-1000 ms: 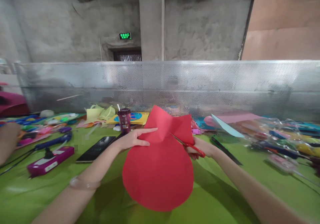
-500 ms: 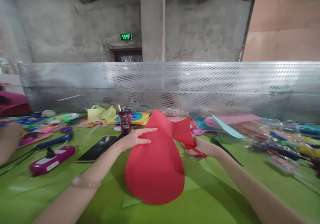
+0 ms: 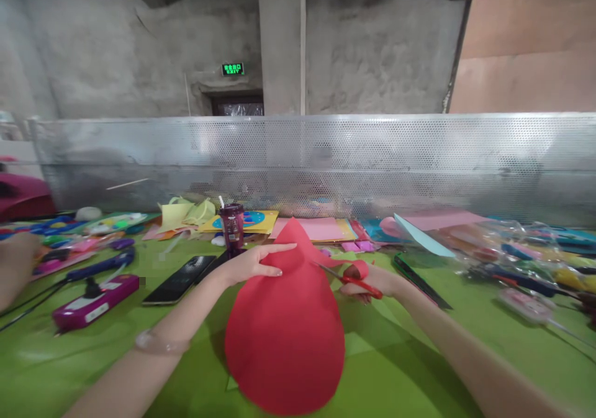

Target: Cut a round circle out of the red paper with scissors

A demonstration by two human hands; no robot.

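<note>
The red paper sheet (image 3: 286,337) is over the green tabletop (image 3: 410,374), its rounded end near the person and its point at the far end. For a clean edge, it seems best to keep the cut smooth, turn the paper rather than the wrist, and hold the narrow red strip (image 3: 342,262) clear of the blades. The left hand (image 3: 249,266) pinches the sheet's left edge below the point, index finger and thumb flat on its face; most of the paper extends from that grip toward the person. The right hand (image 3: 367,281) is closed around the handles of the scissors (image 3: 349,280), whose blades meet the right edge opposite; how far they part, I cannot tell. A smartphone (image 3: 179,279) lies beyond the left forearm
</note>
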